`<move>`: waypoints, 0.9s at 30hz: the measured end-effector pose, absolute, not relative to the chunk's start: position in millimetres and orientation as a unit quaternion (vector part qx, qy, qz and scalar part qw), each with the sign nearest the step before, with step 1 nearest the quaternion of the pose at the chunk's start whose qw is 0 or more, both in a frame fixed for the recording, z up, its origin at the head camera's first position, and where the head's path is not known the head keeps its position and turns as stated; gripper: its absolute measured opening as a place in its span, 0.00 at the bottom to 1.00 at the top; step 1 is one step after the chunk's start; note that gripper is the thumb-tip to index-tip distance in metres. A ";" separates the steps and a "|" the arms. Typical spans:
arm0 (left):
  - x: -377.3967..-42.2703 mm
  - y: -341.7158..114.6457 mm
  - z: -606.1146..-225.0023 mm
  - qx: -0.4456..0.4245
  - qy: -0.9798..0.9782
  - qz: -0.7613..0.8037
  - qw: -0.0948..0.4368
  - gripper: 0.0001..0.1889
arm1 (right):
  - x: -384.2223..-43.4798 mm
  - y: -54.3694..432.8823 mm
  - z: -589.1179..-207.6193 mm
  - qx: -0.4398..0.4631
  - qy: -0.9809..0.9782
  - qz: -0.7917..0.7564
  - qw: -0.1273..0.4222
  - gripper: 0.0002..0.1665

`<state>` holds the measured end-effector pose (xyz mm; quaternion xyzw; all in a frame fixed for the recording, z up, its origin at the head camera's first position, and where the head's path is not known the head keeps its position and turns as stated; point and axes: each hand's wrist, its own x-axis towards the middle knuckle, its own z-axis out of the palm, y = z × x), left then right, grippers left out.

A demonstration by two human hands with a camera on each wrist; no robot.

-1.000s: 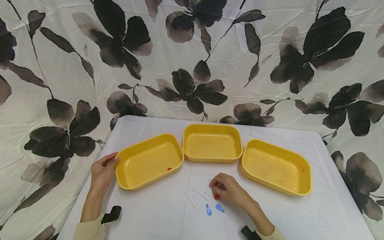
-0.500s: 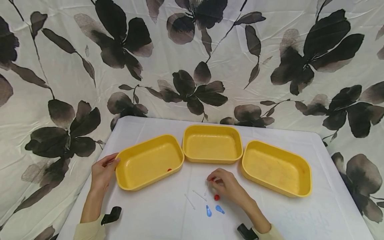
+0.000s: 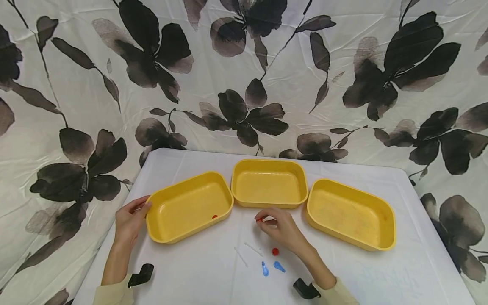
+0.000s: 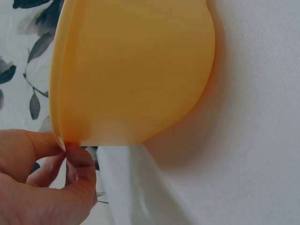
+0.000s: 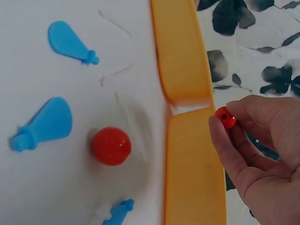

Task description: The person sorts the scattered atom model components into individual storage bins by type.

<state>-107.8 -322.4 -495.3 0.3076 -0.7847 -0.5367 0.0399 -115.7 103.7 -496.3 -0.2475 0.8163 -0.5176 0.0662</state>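
Observation:
A small red bead (image 5: 226, 118) with a hole is pinched between thumb and index fingertip of my right hand (image 3: 284, 231), above the table in front of the middle yellow tray (image 3: 268, 184). My left hand (image 3: 127, 221) grips the rim of the left yellow tray (image 3: 181, 212) at its outer left end, thumb and fingers on either side of the wall. Another red piece (image 3: 215, 217) lies inside that tray, partly hidden by its front wall. On the cloth below my right hand sit a red bead (image 3: 275, 251) and blue teardrop-shaped pieces (image 3: 265, 268).
Thin white sticks (image 3: 241, 256) lie left of the blue pieces. To the right stands a third yellow tray (image 3: 350, 217). A further blue piece (image 5: 119, 213) shows at the bottom of the right wrist view. Behind the white-covered table (image 3: 381, 275) hangs a floral cloth (image 3: 244, 63).
My right hand has lifted the red bead off the table and carried it up and left toward the trays, uncovering the other red bead. The left hand keeps its grip on the tray.

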 end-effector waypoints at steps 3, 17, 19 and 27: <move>-107.9 -323.1 -495.5 0.306 -0.786 -0.536 0.040 0.25 | -117.4 99.0 -493.5 -0.244 0.811 -0.528 0.067 0.11; -109.0 -319.5 -496.6 0.308 -0.783 -0.539 0.045 0.23 | -127.1 73.5 -486.7 -0.244 0.786 -0.568 0.024 0.09; -109.1 -319.4 -496.5 0.307 -0.782 -0.541 0.048 0.23 | -128.8 69.5 -486.8 -0.245 0.782 -0.573 0.016 0.09; -109.1 -320.1 -495.1 0.311 -0.782 -0.538 0.046 0.23 | -136.9 50.2 -484.8 -0.253 0.761 -0.597 0.009 0.07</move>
